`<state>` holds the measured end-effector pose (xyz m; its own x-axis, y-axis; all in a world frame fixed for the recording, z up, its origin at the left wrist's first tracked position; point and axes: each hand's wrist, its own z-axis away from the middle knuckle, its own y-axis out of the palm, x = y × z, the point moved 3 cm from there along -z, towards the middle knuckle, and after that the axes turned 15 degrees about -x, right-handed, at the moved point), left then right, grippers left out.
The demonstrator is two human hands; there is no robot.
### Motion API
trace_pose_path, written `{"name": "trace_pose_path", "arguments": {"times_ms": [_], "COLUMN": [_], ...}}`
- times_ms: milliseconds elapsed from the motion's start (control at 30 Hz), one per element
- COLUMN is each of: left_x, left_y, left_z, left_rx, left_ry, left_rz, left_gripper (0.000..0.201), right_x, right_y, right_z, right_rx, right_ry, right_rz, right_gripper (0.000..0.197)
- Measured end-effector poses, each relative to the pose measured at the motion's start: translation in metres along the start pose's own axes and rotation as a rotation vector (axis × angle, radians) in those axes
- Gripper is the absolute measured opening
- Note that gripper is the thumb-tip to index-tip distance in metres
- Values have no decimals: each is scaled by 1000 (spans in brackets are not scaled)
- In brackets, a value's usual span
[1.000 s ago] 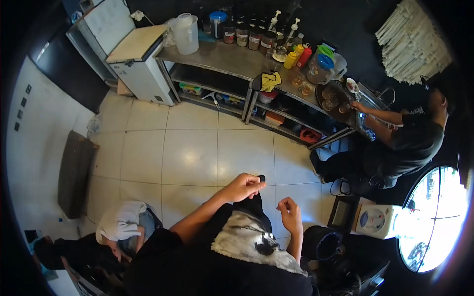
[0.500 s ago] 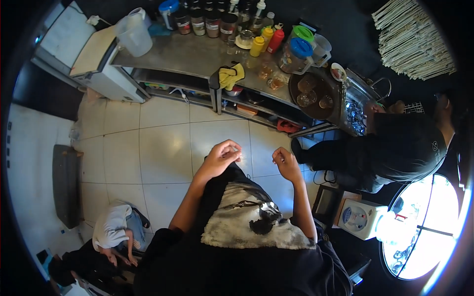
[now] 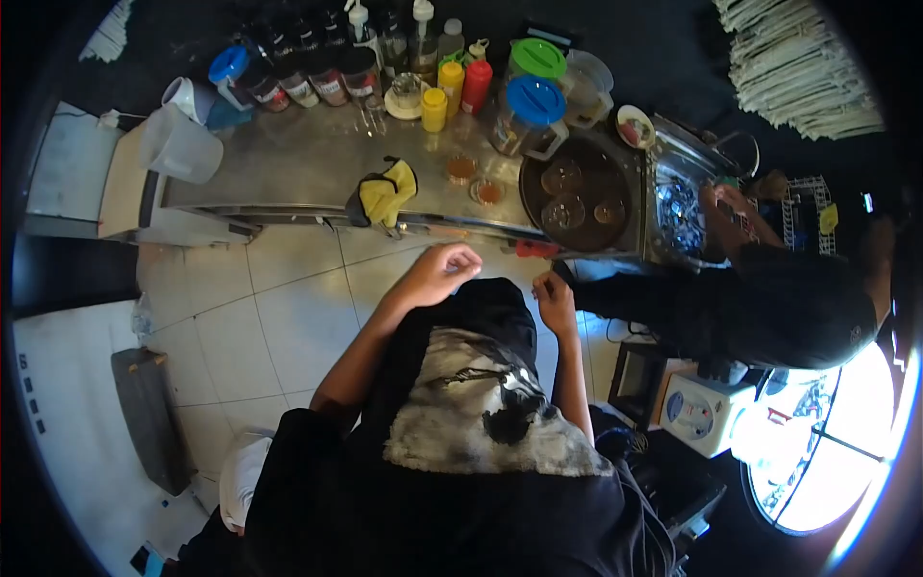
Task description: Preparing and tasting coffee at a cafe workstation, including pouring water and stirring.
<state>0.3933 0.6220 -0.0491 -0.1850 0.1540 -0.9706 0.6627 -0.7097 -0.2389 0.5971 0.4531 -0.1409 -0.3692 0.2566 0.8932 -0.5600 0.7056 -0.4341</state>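
My left hand (image 3: pixel 437 276) hangs in the air in front of my body, its fingers loosely bent with a gap to the thumb, holding nothing visible. To its right, my right hand (image 3: pixel 555 300) is raised with curled fingers drawn together, and nothing shows in it. Neither touches the metal counter (image 3: pixel 288 178) ahead. Nearest on that counter are a yellow-and-black glove (image 3: pixel 387 192) at the front edge, two small glasses of orange-brown liquid (image 3: pixel 461 170), and a round brown tray (image 3: pixel 594 171) carrying several glass vessels.
At the right, another person in black has both hands (image 3: pixel 726 199) over a sink (image 3: pixel 678 213) of metal utensils. Blue-lidded (image 3: pixel 536 101) and green-lidded (image 3: pixel 538 60) pitchers, squeeze bottles (image 3: pixel 476 87) and jars line the counter's back. A dark bench (image 3: pixel 152 420) stands left; a white-clad person (image 3: pixel 242 481) is lower left.
I have moved closer to the counter, which now fills more of the view. My hands stay raised and without any visible object. The other person's hands now show over the sink.
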Motion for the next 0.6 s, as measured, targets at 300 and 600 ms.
{"name": "trace_pose_path", "arguments": {"times_ms": [300, 600], "left_x": [-23, 28], "left_y": [30, 80], "left_z": [-38, 22], "left_rx": [-366, -820], "left_ry": [-84, -335], "left_rz": [-112, 46], "left_gripper": [54, 56], "right_x": [-31, -7], "right_y": [8, 39], "right_z": [-61, -102], "right_rx": [450, 879], "right_ry": [-14, -212], "right_rz": [63, 27], "right_gripper": [44, 18]}}
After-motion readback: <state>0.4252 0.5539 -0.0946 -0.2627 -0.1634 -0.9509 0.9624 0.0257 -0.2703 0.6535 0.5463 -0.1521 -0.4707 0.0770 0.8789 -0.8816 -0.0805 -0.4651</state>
